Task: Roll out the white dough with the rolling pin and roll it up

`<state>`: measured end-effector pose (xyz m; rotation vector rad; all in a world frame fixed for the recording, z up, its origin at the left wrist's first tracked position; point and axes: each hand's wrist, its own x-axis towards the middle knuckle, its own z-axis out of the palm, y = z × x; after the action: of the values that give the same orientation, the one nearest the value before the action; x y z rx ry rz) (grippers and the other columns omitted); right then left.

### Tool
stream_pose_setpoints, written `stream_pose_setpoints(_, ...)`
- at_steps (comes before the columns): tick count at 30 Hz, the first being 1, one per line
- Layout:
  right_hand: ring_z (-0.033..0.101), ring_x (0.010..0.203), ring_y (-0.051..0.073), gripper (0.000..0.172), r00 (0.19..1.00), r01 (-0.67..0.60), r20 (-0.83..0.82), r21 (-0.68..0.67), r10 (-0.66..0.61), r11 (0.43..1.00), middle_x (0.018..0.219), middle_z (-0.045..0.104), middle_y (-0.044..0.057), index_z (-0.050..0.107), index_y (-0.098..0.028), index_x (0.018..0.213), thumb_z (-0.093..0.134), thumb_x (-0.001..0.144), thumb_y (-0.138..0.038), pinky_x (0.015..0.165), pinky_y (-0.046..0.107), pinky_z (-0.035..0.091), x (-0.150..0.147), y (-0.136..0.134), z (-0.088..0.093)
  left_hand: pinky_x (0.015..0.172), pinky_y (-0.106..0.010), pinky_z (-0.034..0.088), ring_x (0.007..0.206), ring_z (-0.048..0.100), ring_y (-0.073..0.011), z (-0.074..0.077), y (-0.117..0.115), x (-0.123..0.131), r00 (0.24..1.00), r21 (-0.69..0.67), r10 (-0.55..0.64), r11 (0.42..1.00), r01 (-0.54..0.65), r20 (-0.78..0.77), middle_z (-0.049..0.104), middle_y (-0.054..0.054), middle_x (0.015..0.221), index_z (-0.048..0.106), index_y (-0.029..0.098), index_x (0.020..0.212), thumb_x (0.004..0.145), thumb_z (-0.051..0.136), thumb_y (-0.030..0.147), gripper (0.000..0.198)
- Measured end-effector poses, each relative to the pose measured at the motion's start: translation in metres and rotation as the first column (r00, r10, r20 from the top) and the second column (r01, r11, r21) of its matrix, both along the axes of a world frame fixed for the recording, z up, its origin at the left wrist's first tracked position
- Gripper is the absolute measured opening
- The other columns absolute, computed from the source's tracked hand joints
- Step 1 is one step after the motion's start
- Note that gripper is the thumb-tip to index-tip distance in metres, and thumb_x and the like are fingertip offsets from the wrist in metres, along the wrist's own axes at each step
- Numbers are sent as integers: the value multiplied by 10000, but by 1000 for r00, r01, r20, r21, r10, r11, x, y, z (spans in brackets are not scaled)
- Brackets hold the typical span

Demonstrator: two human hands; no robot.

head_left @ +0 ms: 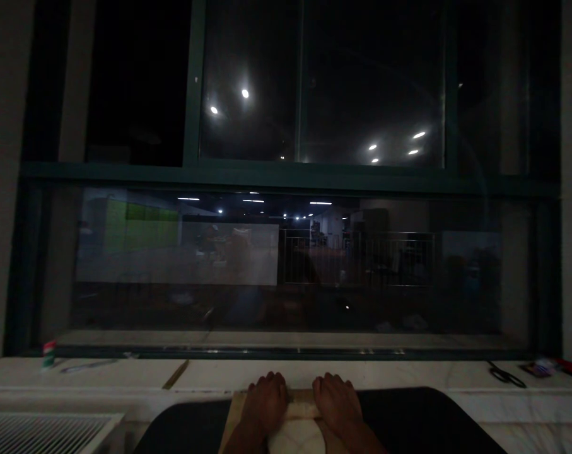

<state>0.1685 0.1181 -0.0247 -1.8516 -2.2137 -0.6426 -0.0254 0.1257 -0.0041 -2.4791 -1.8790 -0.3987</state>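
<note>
Your two hands lie side by side, palms down, at the bottom of the view. Your left hand (pixel 267 400) and right hand (pixel 335 400) both rest on one pale bundle (pixel 297 436), which lies on one tan board (pixel 233 410) atop the dark table (pixel 408 416); your fingers bend over its far edge, but the dim light hides whether they clasp or merely press. On the sill (pixel 314 373) beyond sit one pair of scissors (pixel 506 376) far right and one small striped can (pixel 48 353) far left.
</note>
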Motion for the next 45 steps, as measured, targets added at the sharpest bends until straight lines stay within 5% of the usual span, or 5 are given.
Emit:
stream_pose_setpoints(15,521,1382,288,532,953,-44,-302,-161,-7,986,1490,569,133,553,-166,1462,235,1043,-246,1184,564,310,-5,-95,7,1255,-517,303,1519,331,-281,-15,-76,-6,997,106,-79,991,76,26,397,-106,1620,448,113,1525,1028,217,286,575)
stream_pose_setpoints(27,636,1154,219,300,816,-185,-564,-41,130,982,1201,730,15,682,-290,1169,577,902,-202,964,371,418,3,-150,1,1293,-486,202,1565,209,-247,-51,-121,-40,882,95,-241,970,222,404,331,-17,1662,431,223,1546,1026,319,520,609)
stream_pose_setpoints(33,636,1159,253,285,722,-230,-668,17,182,973,1220,703,63,643,-253,1163,525,931,-368,963,376,420,28,-120,-19,1146,-370,460,1392,536,-286,-63,-88,-75,541,-13,-15,999,47,841,544,-141,1538,506,147,1460,859,343,758,873)
stream_pose_setpoints(39,707,925,252,592,421,-143,-906,-15,47,990,955,745,81,612,-233,1045,242,975,-690,795,326,474,56,-60,-18,1072,-379,476,1187,655,-288,-47,-55,-57,725,-15,33,999,-32,688,703,-165,1264,655,142,1217,874,395,610,636)
stream_pose_setpoints(45,707,910,263,679,342,-157,-937,10,64,988,946,758,90,665,-224,1012,270,946,-771,787,325,477,57,-50,-25,967,-399,460,1078,627,-284,-41,-51,-15,825,62,-70,997,43,561,696,-100,1103,660,221,1030,867,551,492,334)
